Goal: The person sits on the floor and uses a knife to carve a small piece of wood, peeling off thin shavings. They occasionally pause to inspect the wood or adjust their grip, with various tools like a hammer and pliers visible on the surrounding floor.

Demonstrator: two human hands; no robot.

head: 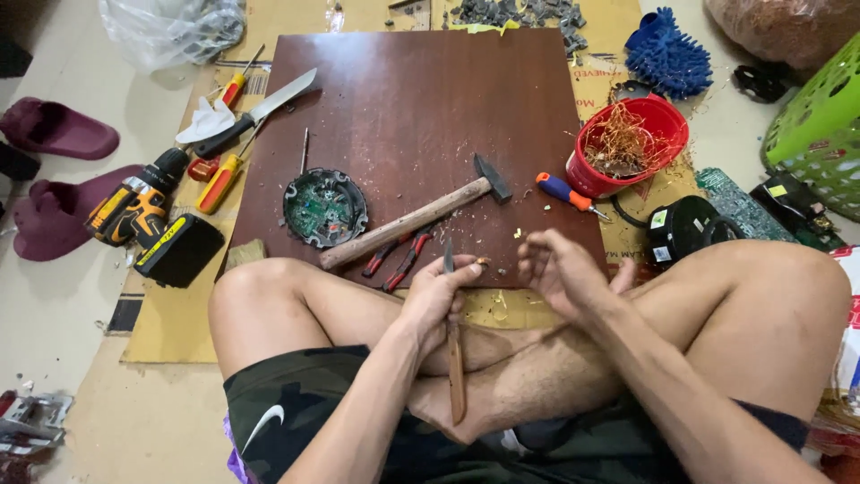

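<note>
Flattened cardboard (170, 332) is spread over a pale floor, and on it a large dark brown wooden board (403, 116) is laid, dusted with small chips and scraps. At the right edge a green plastic basket (820, 125) is seen, with a blue bristly brush (667, 58) well up beyond it, and a clear plastic bag (170, 31) is lying at the far left corner. Two maroon slippers (54, 170) are parked on the floor to the left. Beside the board's left edge a yellow and black cordless drill (148, 220) is resting, with a long knife (260, 112) and orange-handled screwdrivers (219, 179) just above it. A red bowl (658, 121) holding tangled copper wire is stood at the board's right edge, and a black round part (685, 229) is set just below it. On the board itself a wooden-handled hammer (412, 220) is laid at a slant, a round green circuit board in a black housing (324, 208) sits to its left, red-handled pliers (399, 260) lie just under the shaft, and a small blue and orange screwdriver (566, 193) is to the right. Over the crossed legs, a wooden-handled chisel (455, 358) is gripped upright in the left hand (434, 300), fingers wrapped round it, while a tiny brownish piece (484, 263) is pinched at the thumb and fingertip. The right hand (564, 273) is held just beside it, fingers loosely spread and curled, nothing held.
</note>
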